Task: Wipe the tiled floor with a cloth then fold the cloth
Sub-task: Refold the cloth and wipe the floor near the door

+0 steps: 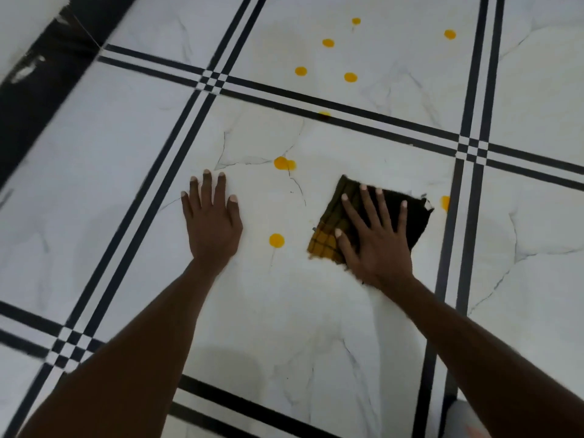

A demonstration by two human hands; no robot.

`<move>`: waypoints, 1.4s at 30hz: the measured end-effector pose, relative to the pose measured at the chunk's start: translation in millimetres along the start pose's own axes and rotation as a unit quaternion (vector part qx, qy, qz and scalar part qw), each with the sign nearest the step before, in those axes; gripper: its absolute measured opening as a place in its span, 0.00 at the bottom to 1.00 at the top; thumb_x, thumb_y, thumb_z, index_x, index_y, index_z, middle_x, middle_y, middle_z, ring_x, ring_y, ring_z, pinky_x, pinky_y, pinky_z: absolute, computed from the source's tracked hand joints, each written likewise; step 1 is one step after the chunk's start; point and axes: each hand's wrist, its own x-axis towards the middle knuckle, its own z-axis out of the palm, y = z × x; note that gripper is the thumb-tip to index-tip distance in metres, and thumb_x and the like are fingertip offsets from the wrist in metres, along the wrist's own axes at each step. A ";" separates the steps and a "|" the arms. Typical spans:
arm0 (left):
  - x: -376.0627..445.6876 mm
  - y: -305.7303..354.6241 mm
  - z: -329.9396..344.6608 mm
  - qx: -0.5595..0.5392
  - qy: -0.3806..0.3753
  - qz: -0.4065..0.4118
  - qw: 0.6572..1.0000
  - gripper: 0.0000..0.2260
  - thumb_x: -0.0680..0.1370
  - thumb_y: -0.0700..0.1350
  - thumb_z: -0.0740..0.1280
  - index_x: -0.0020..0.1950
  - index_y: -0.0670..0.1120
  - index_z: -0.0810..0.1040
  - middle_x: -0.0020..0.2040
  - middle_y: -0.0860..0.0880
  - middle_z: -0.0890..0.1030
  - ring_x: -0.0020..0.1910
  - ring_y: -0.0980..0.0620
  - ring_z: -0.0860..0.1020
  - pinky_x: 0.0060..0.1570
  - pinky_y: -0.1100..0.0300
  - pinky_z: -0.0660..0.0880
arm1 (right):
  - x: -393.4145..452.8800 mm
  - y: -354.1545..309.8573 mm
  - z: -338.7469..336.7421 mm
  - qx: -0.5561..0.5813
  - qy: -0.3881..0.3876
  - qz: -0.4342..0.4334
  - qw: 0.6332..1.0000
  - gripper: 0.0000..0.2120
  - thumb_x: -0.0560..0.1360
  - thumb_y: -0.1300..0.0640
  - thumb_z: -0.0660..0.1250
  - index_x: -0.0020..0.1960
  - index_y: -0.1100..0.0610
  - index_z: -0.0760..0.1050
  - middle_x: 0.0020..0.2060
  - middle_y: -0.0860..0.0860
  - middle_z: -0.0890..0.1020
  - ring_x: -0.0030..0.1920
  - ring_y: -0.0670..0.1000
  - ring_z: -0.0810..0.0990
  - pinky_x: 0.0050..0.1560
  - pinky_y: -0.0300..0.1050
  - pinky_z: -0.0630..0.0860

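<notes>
Right hand (376,245) lies flat on the cloth (347,216), palm down, fingers spread wide; the grip is open and pressing, not pinching. The cloth, dark with a yellow checked corner toward the person, sits folded flat on the tiled floor (284,311), directly under the right palm and fingers, its edges showing beyond the fingertips and on the thumb side.

Left hand (211,222) rests palm down on bare tile, fingers extended and only slightly apart, holding nothing; it is well apart from the cloth.

Yellow spots observed: one (276,240) between the two hands, near the cloth's checked corner but not touching it; a doubled spot (283,163) beyond the left fingertips; one (445,202) just beside the cloth's far right corner. Further spots (350,77) lie on the next tile, beyond the black double stripes (316,104), with one (324,114) on a stripe itself
</notes>
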 end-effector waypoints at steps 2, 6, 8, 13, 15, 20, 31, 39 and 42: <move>-3.0 -1.4 0.9 -0.008 -0.008 -0.004 1.000 0.23 0.87 0.51 0.53 0.82 0.46 0.63 0.83 0.42 0.63 0.83 0.37 0.58 0.81 0.39 0.53 | 53.0 2.9 -4.5 0.018 0.020 0.054 0.998 0.33 0.84 0.34 0.45 0.85 0.46 0.49 0.86 0.53 0.49 0.86 0.57 0.44 0.81 0.72 0.43; 0.1 0.7 1.2 -0.012 -0.008 -0.007 1.000 0.24 0.87 0.50 0.52 0.83 0.47 0.63 0.83 0.42 0.62 0.83 0.38 0.57 0.81 0.38 0.53 | 96.9 -64.5 2.2 0.026 0.057 0.014 0.998 0.31 0.84 0.40 0.51 0.84 0.51 0.59 0.84 0.57 0.59 0.84 0.60 0.55 0.80 0.71 0.53; -2.8 -0.2 -1.4 -0.023 -0.010 -0.010 1.000 0.24 0.87 0.50 0.51 0.83 0.47 0.62 0.84 0.43 0.61 0.84 0.39 0.55 0.81 0.39 0.53 | 41.6 -105.9 9.6 0.009 0.026 -0.147 0.989 0.29 0.85 0.41 0.51 0.84 0.48 0.57 0.85 0.54 0.57 0.85 0.58 0.51 0.81 0.69 0.51; -2.3 -1.7 -4.4 -0.024 -0.012 -0.004 1.000 0.24 0.87 0.49 0.50 0.84 0.47 0.60 0.84 0.44 0.59 0.84 0.39 0.54 0.82 0.41 0.51 | 11.5 -40.7 1.4 -0.004 -0.022 -0.234 0.972 0.30 0.85 0.37 0.52 0.84 0.42 0.54 0.85 0.48 0.53 0.86 0.53 0.49 0.81 0.65 0.56; -1.9 1.7 -4.5 -0.023 -0.019 -0.002 1.000 0.24 0.87 0.48 0.50 0.84 0.47 0.60 0.84 0.44 0.59 0.84 0.39 0.54 0.83 0.42 0.50 | 62.1 -30.9 -3.8 0.013 0.007 -0.097 0.995 0.30 0.85 0.37 0.50 0.84 0.42 0.53 0.85 0.49 0.54 0.86 0.54 0.49 0.80 0.68 0.56; 11.3 -11.8 -18.0 -0.038 -0.012 0.026 0.999 0.22 0.85 0.45 0.53 0.78 0.43 0.71 0.78 0.41 0.71 0.79 0.38 0.66 0.80 0.42 0.60 | 109.1 -114.1 1.9 0.011 -0.005 -0.113 0.993 0.31 0.85 0.37 0.44 0.85 0.46 0.51 0.85 0.54 0.52 0.85 0.58 0.46 0.83 0.67 0.46; 18.0 -45.7 -12.9 -0.003 0.007 -0.013 1.000 0.23 0.87 0.51 0.51 0.83 0.49 0.62 0.84 0.45 0.59 0.84 0.39 0.53 0.82 0.40 0.52 | 189.9 -67.7 -15.5 0.004 0.012 -0.001 1.000 0.31 0.84 0.36 0.44 0.85 0.44 0.51 0.86 0.52 0.51 0.85 0.57 0.48 0.82 0.69 0.43; 19.5 -48.0 -14.6 -0.020 0.004 -0.017 1.000 0.23 0.87 0.49 0.50 0.83 0.50 0.62 0.84 0.45 0.60 0.84 0.40 0.54 0.81 0.40 0.53 | -32.4 -91.9 -0.3 0.003 -0.060 -0.327 0.943 0.31 0.85 0.36 0.54 0.85 0.43 0.53 0.86 0.49 0.52 0.86 0.55 0.48 0.82 0.68 0.48; 18.3 -50.6 -13.1 -0.018 0.003 -0.017 1.000 0.23 0.88 0.49 0.51 0.83 0.49 0.62 0.84 0.45 0.59 0.84 0.40 0.53 0.82 0.40 0.52 | -24.4 10.9 -16.7 -0.016 -0.048 -0.244 0.969 0.31 0.84 0.36 0.53 0.85 0.42 0.52 0.85 0.50 0.55 0.85 0.57 0.53 0.81 0.70 0.53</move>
